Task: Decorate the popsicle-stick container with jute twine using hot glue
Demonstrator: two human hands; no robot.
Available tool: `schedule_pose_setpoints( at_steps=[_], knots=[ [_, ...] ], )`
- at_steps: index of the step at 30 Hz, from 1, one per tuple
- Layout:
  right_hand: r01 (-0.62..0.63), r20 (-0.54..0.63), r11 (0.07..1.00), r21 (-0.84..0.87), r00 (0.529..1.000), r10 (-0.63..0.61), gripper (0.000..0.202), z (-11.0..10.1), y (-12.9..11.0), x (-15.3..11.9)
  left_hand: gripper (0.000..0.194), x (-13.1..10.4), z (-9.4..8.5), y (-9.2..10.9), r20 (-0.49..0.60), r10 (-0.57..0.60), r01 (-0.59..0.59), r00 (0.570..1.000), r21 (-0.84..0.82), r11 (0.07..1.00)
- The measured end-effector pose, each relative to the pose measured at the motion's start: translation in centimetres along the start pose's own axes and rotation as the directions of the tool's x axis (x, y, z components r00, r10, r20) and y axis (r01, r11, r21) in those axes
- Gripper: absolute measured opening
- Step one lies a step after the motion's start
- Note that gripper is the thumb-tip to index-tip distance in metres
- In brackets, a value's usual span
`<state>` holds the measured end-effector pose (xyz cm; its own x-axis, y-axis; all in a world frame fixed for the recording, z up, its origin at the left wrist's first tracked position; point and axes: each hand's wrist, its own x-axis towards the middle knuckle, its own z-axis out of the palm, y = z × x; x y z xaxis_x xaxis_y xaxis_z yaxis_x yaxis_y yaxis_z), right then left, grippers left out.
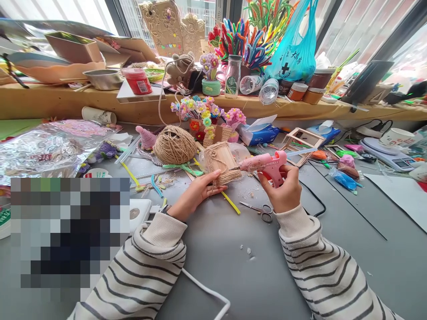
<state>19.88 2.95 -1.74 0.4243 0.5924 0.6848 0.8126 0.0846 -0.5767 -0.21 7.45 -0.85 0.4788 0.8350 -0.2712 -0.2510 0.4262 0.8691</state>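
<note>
My left hand [196,193] grips a small wooden panel [223,160] by its lower left edge; twine is wound along its left side and bottom. A pink hot glue gun [267,166] is in my right hand [286,189], fingers wrapped round its handle. Its nozzle points left, at the lower right part of the panel, and I cannot tell whether it touches. A clear glue stick [302,154] sticks out of the gun's back. Behind the panel on the left sits a ball of twine [175,146]. Small scissors [258,210] lie just below the gun.
Yellow pipe cleaners [231,202] and scraps are strewn round my hands. A black cord [315,195] runs at the right, a white cable [208,289] in front. Wooden frames [302,144] and a kitchen scale [387,153] stand right. A crowded shelf [140,109] runs along the back.
</note>
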Motion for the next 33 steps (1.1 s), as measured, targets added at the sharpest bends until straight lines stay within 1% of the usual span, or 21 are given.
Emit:
schedule_pose_setpoints(
  at_steps=[5,13,21,28,33],
  knots=[
    [-0.017,0.002,1.0,0.008,1.0,0.017,0.047,0.16,0.09,0.25,0.035,0.03,0.12,0.06,-0.026,-0.023,0.023,0.999,-0.02,1.0],
    [-0.027,0.021,1.0,-0.006,0.999,0.028,0.048,0.21,0.03,-0.02,0.038,-0.14,0.16,0.12,-0.033,-0.034,0.034,0.999,0.013,0.999],
    [-0.007,0.035,1.0,-0.011,0.999,0.007,0.048,0.22,0.15,-0.01,0.036,-0.19,0.19,0.07,-0.01,-0.026,0.027,1.0,0.101,0.994],
    [0.017,0.022,1.0,-0.007,1.0,-0.017,0.047,0.23,0.22,-0.19,0.035,-0.21,0.25,0.21,-0.015,-0.041,0.041,0.999,0.034,0.999],
    [0.023,0.016,1.0,-0.018,1.0,-0.023,0.047,0.09,0.12,-0.34,0.037,-0.06,0.28,0.17,-0.03,-0.05,0.052,0.998,0.057,0.997]
  ],
)
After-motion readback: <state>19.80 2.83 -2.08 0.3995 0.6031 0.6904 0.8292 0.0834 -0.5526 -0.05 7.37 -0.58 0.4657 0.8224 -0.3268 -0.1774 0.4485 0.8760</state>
